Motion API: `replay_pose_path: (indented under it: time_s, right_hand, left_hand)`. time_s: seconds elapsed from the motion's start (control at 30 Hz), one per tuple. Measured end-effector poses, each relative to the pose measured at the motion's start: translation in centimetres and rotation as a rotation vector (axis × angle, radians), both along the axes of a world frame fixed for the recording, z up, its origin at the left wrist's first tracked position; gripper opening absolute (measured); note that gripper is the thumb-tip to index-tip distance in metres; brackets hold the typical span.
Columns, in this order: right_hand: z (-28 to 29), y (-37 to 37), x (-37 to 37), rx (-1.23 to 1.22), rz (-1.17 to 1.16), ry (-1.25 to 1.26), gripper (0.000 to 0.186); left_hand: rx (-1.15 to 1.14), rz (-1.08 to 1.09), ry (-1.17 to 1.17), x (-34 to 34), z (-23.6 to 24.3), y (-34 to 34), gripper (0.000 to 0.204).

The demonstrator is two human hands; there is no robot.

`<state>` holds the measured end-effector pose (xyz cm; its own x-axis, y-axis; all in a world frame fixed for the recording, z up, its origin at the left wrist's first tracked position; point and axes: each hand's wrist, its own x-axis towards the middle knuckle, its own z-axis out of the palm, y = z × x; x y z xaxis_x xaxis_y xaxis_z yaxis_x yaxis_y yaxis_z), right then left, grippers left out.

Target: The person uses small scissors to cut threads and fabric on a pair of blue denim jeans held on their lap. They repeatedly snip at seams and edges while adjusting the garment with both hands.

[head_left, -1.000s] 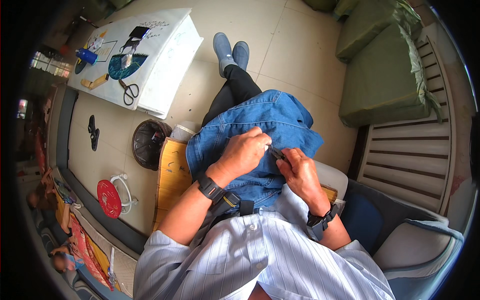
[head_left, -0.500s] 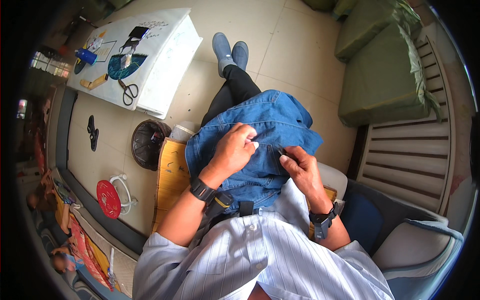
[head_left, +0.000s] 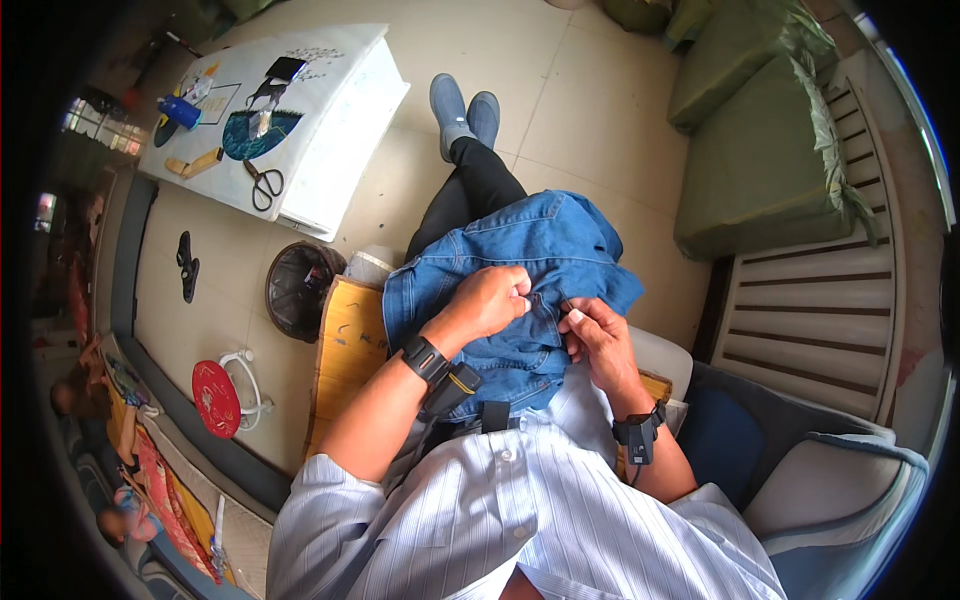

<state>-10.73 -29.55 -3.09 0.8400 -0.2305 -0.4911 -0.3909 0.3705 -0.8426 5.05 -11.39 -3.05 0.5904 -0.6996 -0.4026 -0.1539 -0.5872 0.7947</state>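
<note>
A blue denim garment (head_left: 500,225) lies bunched over my lap, its seams and folds showing. My left hand (head_left: 492,298) is closed, thumb and fingers pinching a fold of the denim near the middle. Just right of it, my right hand (head_left: 598,335) is also closed, with thumb and forefinger together at the cloth. A thin dark thing (head_left: 566,304) pokes out at its fingertips; it is too small to name. Between the two hands a narrow stretch of fabric is drawn up.
At the far left stands a white table (head_left: 345,130) with scissors (head_left: 264,187), a blue bottle (head_left: 180,112) and small items. A lined waste bin (head_left: 292,290) is beside the bamboo mat (head_left: 345,345). Green covered cushions (head_left: 765,160) are at right. Another person (head_left: 130,515) is at lower left.
My left hand has moved slightly right and down, nearer my right hand. The right hand has turned, its fingers now showing more at the cloth. The garment has shifted a little right.
</note>
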Motion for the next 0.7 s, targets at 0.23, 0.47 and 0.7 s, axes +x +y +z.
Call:
replay_pose_path:
  time_s: [0.23, 0.47, 0.7]
  right_hand:
    - [-0.4, 0.1, -0.4, 0.006, 0.002, -0.040, 0.023]
    - [-0.4, 0.5, -0.6, 0.004, -0.022, -0.033, 0.023]
    - [-0.2, 1.1, -0.7, 0.003, -0.029, -0.052, 0.022]
  left_hand:
    - [-0.214, -0.020, -0.394, -0.9, -1.8, 0.9, 0.016]
    - [-0.208, 0.046, -0.355, -2.4, -1.2, 0.7, 0.029]
    - [-0.126, 0.017, -0.251, -1.7, -2.0, 0.5, 0.024]
